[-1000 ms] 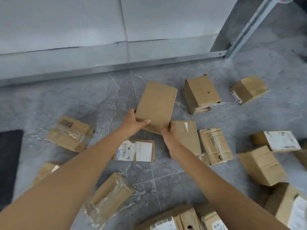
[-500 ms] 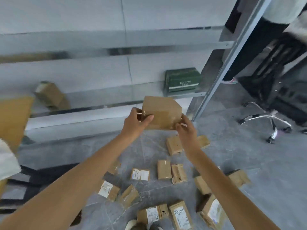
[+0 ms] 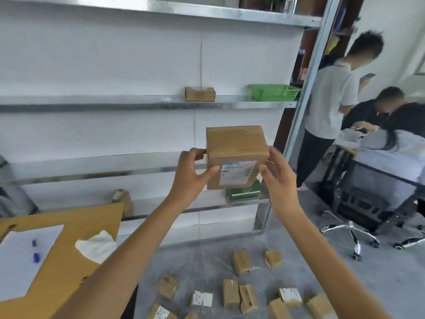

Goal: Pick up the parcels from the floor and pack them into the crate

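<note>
Metal shelving (image 3: 115,104) with white backing fills the space behind and above the fingers, its levels running off to their left. Grey floor (image 3: 345,284) spreads well below the fingers and away to their right. Down to the left of the fingers lies a brown worktop (image 3: 69,261) carrying a white sheet (image 3: 20,261) and a crumpled tissue (image 3: 96,246). Far to the right of the fingers a person in a white shirt (image 3: 328,104) stands beside a black desk (image 3: 368,192) where others sit, with a chair base (image 3: 351,231) on the floor lower down. The held parcel (image 3: 234,153), a brown cardboard box with a printed label (image 3: 236,172) on its near face, is up in the air between the two hands, clear of the floor and in front of the shelving. The left hand (image 3: 190,178) grips its left side, thumb on the near face and fingers (image 3: 197,153) curled round the far edge; the right hand (image 3: 278,178) clamps the right side in the same way. Directly beneath the fingers, loose parcels (image 3: 241,261) are scattered on the floor, several showing white labels. Above and to the right of the fingers a green basket (image 3: 273,92) sits on a shelf, with a small shelf parcel (image 3: 200,94) straight above them. Just below the held parcel a green box (image 3: 243,192) shows on a lower shelf, partly hidden.
</note>
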`<state>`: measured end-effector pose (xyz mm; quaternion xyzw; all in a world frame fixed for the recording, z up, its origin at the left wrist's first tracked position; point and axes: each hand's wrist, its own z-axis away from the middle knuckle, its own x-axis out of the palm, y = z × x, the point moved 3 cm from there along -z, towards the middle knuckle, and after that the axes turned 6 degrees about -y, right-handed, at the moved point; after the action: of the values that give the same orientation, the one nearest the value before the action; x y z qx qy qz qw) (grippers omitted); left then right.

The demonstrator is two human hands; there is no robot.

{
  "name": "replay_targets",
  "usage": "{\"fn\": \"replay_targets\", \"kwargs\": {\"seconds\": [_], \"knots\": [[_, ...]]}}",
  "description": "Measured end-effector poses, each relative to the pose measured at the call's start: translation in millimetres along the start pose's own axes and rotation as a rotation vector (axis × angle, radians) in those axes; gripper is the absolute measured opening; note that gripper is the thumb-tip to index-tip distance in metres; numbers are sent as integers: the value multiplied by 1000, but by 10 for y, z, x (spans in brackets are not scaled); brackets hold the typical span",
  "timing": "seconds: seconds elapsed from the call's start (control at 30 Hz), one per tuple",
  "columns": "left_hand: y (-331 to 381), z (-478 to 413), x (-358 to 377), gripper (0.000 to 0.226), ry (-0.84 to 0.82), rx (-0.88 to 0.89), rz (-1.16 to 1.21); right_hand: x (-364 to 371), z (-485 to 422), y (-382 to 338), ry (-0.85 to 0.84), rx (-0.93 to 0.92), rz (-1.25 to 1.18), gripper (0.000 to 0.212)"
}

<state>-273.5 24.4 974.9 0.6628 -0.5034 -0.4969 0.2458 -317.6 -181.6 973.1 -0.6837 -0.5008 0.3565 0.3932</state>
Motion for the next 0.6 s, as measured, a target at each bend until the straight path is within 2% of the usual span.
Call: {"fn": "replay_targets", "kwargs": {"seconds": [0.13,0.27,0.43,0.5,0.6], "knots": [[199,816,-308,41,19,-60,204,154,821,-379,7,40,-116,38],[219,1491,-605,45,-24,-209,315,381,1560,-658,-96,51,-160,38],[412,2264,-825,46,-85,-240,413,514,2313,-926,-299,140,-289,61],[531,2540,-845,51,-104,-229,426,497,2580,-974,-338,172,-376,67],[735,2955,-784,43,-150,-233,420,413,2915,-1010,-346,215,-446,68]]}}
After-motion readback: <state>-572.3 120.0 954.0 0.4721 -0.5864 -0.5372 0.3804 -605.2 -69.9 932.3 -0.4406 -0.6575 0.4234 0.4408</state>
